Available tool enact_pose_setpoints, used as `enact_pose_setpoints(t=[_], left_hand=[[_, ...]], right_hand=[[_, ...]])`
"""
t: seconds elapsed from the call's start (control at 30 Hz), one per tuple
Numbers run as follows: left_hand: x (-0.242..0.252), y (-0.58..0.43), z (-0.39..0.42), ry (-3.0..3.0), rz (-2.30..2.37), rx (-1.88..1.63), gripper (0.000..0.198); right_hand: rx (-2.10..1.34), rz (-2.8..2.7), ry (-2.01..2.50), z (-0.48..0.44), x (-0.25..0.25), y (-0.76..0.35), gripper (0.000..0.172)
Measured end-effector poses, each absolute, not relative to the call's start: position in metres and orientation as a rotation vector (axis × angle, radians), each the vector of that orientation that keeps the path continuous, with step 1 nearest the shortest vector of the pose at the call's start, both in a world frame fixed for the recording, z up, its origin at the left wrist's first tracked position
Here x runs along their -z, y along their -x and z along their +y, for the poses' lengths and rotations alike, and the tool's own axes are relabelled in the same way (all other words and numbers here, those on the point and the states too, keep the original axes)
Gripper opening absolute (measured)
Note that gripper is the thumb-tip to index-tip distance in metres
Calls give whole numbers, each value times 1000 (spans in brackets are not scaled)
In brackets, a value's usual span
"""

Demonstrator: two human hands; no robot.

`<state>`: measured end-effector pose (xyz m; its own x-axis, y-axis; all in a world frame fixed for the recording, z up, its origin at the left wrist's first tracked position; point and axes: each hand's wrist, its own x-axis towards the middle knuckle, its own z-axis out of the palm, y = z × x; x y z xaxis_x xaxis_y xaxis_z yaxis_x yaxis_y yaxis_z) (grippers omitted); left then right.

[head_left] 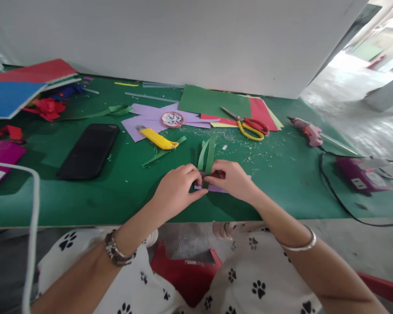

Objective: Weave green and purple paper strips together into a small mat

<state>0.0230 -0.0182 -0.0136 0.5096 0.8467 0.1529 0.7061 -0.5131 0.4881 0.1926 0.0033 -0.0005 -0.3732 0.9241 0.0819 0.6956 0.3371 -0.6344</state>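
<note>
My left hand [175, 189] and my right hand [234, 179] meet near the table's front edge, fingers closed around a small paper piece. Green paper strips [211, 153] stand up from between them, one bent into a loop. Below lies a purple paper strip [218, 189], crossed by green paper at the fingertips. My right thumb and fingers pinch the base of the green strips. The left fingertips press at the crossing, and the exact grip there is partly hidden. Just beyond the left hand rest a loose green strip [160, 153] and a yellow utility knife [157, 138].
Scissors [249, 125] lie on coloured paper sheets [212, 100]. A pink glue gun [308, 130] and a purple power strip [360, 176] with a black cord sit at right. A black phone [89, 150], red-and-blue board [16, 89] and white cable [34, 209] are at left.
</note>
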Motion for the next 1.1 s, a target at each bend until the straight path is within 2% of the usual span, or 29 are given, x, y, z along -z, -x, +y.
enact_pose_setpoints(t=[0.53, 1.0, 1.1], left_hand=[[15, -24, -18, -2432, 1283, -522, 14], [12, -20, -16, -2581, 1231, -446, 6], [7, -15, -17, -2758, 1181, -364, 14]], right_hand=[[-683, -2184, 1455, 4, 0, -194, 28], [-620, -2200, 1462, 5, 3, -190, 31], [-623, -2207, 1456, 5, 3, -191, 29]])
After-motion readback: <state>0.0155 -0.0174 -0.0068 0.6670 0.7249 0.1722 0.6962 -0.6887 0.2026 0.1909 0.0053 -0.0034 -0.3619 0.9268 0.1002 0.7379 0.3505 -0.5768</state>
